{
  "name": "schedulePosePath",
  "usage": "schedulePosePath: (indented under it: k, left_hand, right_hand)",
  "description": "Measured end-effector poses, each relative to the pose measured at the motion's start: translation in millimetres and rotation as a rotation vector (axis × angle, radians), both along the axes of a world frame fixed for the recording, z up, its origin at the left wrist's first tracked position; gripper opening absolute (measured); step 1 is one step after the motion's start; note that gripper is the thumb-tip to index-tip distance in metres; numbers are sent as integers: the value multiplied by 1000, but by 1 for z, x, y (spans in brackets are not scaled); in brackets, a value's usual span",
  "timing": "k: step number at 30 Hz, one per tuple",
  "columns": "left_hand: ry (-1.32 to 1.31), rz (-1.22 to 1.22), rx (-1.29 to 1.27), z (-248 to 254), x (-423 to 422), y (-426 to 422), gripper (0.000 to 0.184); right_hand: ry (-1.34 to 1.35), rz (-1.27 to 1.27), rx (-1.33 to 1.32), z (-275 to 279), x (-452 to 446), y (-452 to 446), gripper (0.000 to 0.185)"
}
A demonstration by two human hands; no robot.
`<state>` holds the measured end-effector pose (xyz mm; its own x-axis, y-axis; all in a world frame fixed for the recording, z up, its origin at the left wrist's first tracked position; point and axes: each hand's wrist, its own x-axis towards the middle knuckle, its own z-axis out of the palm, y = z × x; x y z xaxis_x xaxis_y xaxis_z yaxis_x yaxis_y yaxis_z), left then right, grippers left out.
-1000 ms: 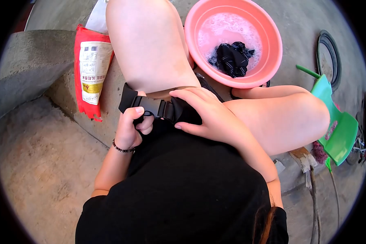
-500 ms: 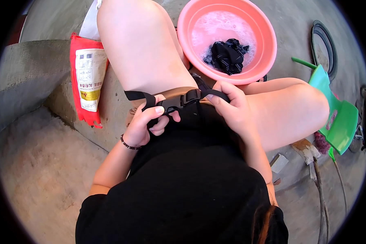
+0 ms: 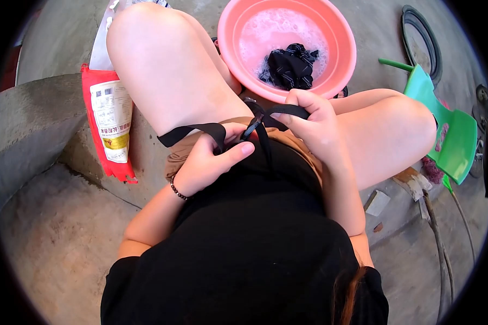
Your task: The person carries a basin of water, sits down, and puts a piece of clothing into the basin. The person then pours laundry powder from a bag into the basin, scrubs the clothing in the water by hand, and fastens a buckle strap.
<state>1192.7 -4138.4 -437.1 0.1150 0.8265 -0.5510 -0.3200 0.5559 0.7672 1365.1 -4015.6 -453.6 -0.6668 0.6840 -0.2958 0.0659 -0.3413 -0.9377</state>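
Observation:
A black webbing strap (image 3: 194, 131) with a plastic side-release buckle (image 3: 252, 128) stretches across my lap, between my two hands. My left hand (image 3: 209, 160) cups the buckle's left side, its fingers partly hidden behind the strap and its thumb lying out along the near side. From that hand a loose strap end sticks out to the left. On the other side, my right hand (image 3: 314, 122) pinches the strap between thumb and curled forefinger. The buckle is turned nearly edge-on, so I cannot tell how its halves sit. A beaded bracelet (image 3: 177, 188) circles my left wrist.
Beyond my knees stands a pink basin (image 3: 341, 81) of sudsy water holding dark wet cloth (image 3: 291, 66). A red and white printed bag (image 3: 109, 116) lies left, by a concrete ledge (image 3: 40, 116). To the right are a green plastic chair (image 3: 458, 141), a black ring (image 3: 420, 40) and wooden handles (image 3: 436, 238).
My left hand has rolled the buckle from flat to nearly edge-on, and its thumb has come off the buckle's face. My right hand keeps its pinch. The whole view has shifted slightly.

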Motion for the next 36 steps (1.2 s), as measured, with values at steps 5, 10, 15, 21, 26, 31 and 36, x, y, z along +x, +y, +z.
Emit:
schedulePosePath:
  k: [5,10,15,21,26,31,36]
  left_hand:
    - [-162,53,-59,-12,-6,1,27]
    - [138,-71,-24,-1,-1,15,20]
    - [263,-21,9,-3,4,26,11]
    - [287,44,51,0,7,33,10]
    - [361,1,103,12,12,42,11]
    - [367,-70,182,7,15,41,14]
    - [323,-305,371,1,20,45,18]
  right_hand:
    - [-13,9,-55,-6,8,-1,15]
    - [-48,-62,-195,0,15,-10,7]
    - [-44,-164,-275,-3,19,-31,20]
    - [-488,133,47,23,36,-46,29]
    - [-421,75,94,30,41,-55,20]
    - [-294,-28,-368,36,65,-47,12]
    - [31,-103,-613,24,92,-45,16]
